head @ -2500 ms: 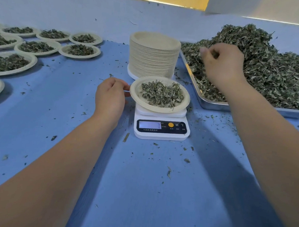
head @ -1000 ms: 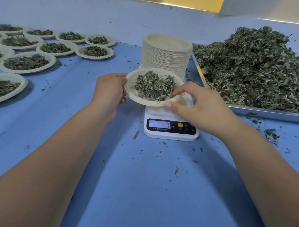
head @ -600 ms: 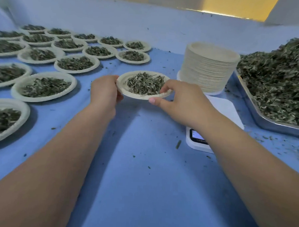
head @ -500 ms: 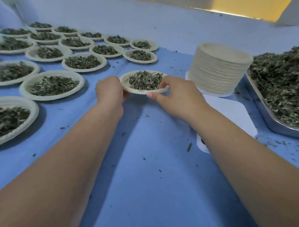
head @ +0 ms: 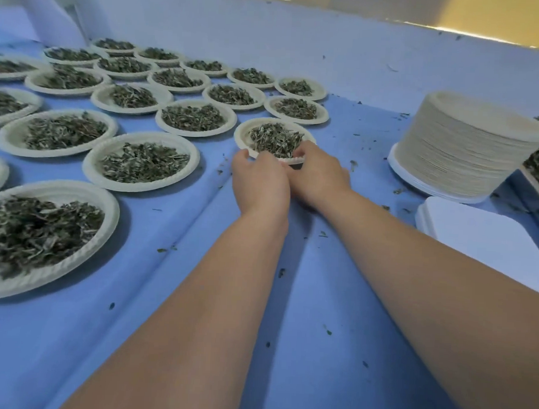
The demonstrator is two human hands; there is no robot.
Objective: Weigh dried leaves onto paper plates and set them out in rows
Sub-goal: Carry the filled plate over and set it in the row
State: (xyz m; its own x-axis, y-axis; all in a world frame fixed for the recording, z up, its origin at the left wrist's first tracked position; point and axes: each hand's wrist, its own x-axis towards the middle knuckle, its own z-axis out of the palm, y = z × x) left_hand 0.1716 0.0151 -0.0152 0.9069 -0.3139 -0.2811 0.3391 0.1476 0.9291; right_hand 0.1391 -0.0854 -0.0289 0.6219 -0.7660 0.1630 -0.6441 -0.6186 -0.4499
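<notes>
Paper plate (head: 242,134) of dried leaves (head: 275,139) is between my hands at the right end of a row, just beside a filled neighbour plate (head: 161,120). I cannot tell whether it rests on the blue cloth (head: 319,299) yet. My left hand (head: 259,185) and right hand (head: 317,175) both curl their fingers round its near rim. Many filled plates (head: 89,165) already stand in rows to the left. The tall stack of empty plates (head: 468,145) and the bare scale (head: 483,235) tell me plenty of weighing is left.

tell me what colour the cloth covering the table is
Blue, a plain light blue cloth flecked with stray leaf bits; the head view shows it.
</notes>
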